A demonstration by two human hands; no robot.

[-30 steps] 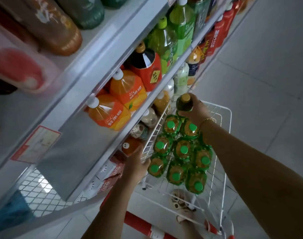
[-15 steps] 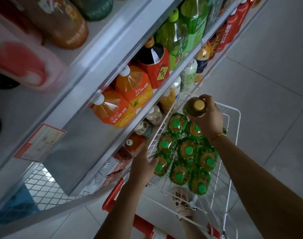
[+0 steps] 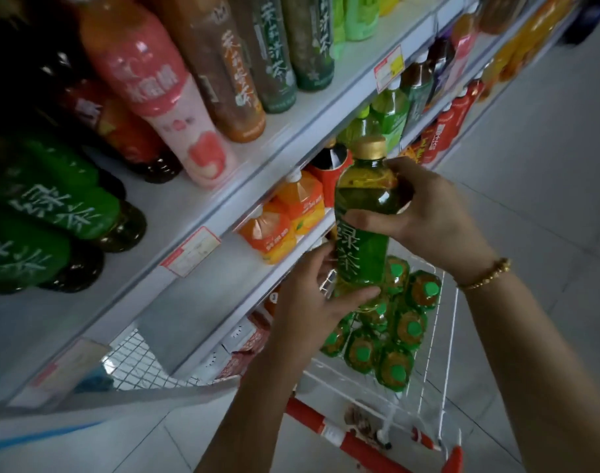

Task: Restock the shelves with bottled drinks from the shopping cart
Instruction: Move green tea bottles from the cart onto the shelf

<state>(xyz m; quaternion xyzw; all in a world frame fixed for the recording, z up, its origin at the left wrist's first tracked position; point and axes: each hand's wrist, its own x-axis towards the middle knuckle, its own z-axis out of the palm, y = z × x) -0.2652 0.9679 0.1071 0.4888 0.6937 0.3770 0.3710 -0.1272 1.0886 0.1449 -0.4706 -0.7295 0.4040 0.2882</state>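
Open floor point(image 3: 547, 172) lies to my right. The shelf edge point(image 3: 285, 158) runs close on my left, with a bare stretch beside the orange bottles point(image 3: 281, 227). Below, the cart point(image 3: 456, 322) holds green-capped bottles point(image 3: 397, 339). The tea bottle point(image 3: 360, 240) stands upright between my grips, above the cart: right grip point(image 3: 438, 216) curled round its shoulder, left grip point(image 3: 312, 302) holding its base.

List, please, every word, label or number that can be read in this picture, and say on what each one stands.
"绿茶": white characters on the green label of the held bottle.
"绿茶": on the green bottles at the left of the shelf, somewhat blurred.
Tall bottles on the upper shelf: vertical white writing, too blurred to read.
Pink bottle: blurred.
Price tags: too small.
Orange bottles: too small.
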